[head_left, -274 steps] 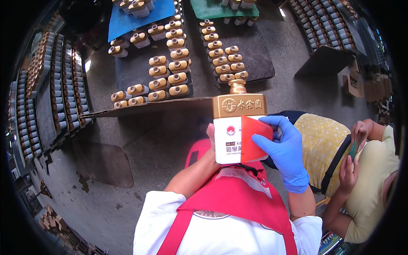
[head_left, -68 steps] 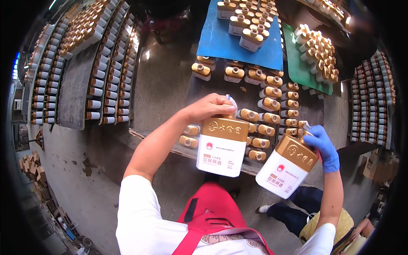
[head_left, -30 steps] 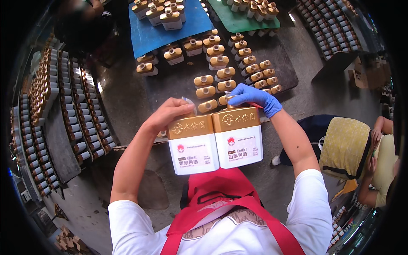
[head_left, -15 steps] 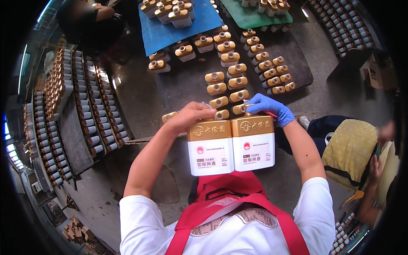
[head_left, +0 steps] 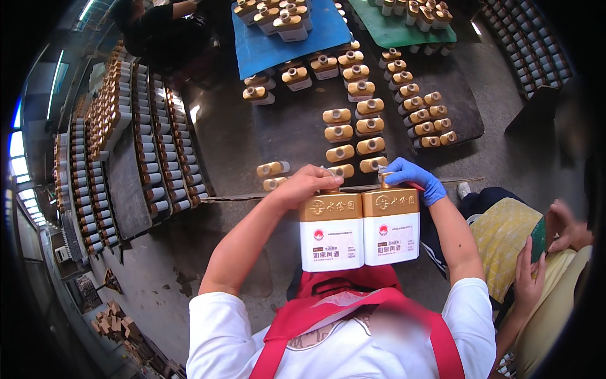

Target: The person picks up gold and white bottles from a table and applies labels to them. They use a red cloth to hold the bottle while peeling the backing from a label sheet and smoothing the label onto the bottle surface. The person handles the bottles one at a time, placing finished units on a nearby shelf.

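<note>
Two rectangular bottles with gold shoulders and white labelled bodies hang upright side by side in front of my red apron (head_left: 347, 282). My bare left hand (head_left: 308, 185) is closed round the neck of the left bottle (head_left: 331, 245). In its blue glove, my right hand (head_left: 413, 178) grips the neck of the right bottle (head_left: 391, 237). The bottles' sides touch or nearly touch, with their fronts toward me. Just beyond my hands, several like bottles (head_left: 341, 153) stand in rows on the dark table (head_left: 284, 136).
A blue sheet (head_left: 262, 47) and a green sheet (head_left: 385, 28) bear more bottles. Racks of bottles (head_left: 148, 148) stand at left. Close at right, a person (head_left: 536, 278) in yellow holds something green (head_left: 538, 240). Another person (head_left: 164, 31) is at the far left. Cardboard pieces (head_left: 120, 328) lie lower left.
My view has shifted, so the tables and racks appear further right. Both bottles stay in my hands, slightly lower and further right in view. The neighbour's hands now show more, with the green thing.
</note>
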Action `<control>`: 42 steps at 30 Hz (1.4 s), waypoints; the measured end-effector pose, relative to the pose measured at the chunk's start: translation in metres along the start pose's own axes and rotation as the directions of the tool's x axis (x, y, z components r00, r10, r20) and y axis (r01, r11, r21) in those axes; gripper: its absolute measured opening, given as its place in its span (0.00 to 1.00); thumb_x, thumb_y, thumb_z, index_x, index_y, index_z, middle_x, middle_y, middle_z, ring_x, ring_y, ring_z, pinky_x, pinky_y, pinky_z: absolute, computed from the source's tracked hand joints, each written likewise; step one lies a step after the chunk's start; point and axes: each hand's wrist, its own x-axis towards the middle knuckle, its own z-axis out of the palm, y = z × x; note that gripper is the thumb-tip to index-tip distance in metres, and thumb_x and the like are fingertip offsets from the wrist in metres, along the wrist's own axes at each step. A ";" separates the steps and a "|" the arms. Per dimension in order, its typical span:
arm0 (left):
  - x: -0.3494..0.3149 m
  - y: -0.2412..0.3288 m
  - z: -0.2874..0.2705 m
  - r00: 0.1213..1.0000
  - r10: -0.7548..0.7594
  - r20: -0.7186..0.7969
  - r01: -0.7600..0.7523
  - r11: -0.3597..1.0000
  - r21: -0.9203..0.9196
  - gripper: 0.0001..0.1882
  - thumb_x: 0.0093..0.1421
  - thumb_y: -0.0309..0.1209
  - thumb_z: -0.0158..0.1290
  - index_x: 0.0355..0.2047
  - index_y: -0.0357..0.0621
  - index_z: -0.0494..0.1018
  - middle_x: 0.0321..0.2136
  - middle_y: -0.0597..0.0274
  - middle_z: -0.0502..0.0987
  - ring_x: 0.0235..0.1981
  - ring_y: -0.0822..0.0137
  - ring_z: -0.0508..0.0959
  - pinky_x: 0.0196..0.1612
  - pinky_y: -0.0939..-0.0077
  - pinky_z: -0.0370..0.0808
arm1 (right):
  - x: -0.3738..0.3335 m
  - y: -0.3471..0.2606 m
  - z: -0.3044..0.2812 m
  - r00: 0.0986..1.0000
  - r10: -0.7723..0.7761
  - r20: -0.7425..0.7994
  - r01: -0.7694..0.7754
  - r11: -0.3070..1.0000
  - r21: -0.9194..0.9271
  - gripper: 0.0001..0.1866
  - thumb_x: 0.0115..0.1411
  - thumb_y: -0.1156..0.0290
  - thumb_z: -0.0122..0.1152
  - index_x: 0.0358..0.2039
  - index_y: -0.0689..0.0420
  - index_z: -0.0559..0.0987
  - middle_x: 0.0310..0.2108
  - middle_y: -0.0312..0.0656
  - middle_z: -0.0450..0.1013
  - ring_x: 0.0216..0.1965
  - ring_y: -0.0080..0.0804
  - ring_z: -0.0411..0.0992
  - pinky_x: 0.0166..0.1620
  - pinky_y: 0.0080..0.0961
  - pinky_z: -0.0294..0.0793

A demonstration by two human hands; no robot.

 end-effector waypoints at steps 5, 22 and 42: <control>-0.002 -0.002 0.007 0.999 -0.033 -0.012 0.033 0.999 -0.014 0.16 0.57 0.41 0.56 0.26 0.38 0.75 0.22 0.67 0.75 0.23 0.77 0.75 0.26 0.82 0.71 | -0.001 0.018 -0.009 0.999 0.037 0.024 -0.039 0.993 0.114 0.09 0.47 0.69 0.66 0.25 0.62 0.81 0.23 0.35 0.74 0.28 0.19 0.71 0.35 0.15 0.69; 0.004 -0.014 0.017 0.998 -0.045 -0.041 0.042 0.997 -0.060 0.16 0.57 0.39 0.57 0.20 0.40 0.73 0.19 0.68 0.73 0.22 0.79 0.70 0.26 0.81 0.66 | -0.007 0.034 -0.008 0.998 0.021 0.065 -0.028 0.993 0.114 0.09 0.48 0.68 0.64 0.23 0.62 0.80 0.20 0.33 0.73 0.24 0.16 0.69 0.31 0.13 0.66; 0.000 -0.029 0.011 0.998 -0.056 0.026 0.059 0.988 -0.144 0.15 0.59 0.39 0.55 0.22 0.41 0.73 0.19 0.70 0.73 0.20 0.81 0.71 0.24 0.85 0.67 | -0.007 0.038 -0.002 0.994 0.013 0.108 -0.013 1.000 0.003 0.13 0.53 0.63 0.62 0.28 0.62 0.82 0.24 0.36 0.75 0.29 0.20 0.72 0.37 0.17 0.69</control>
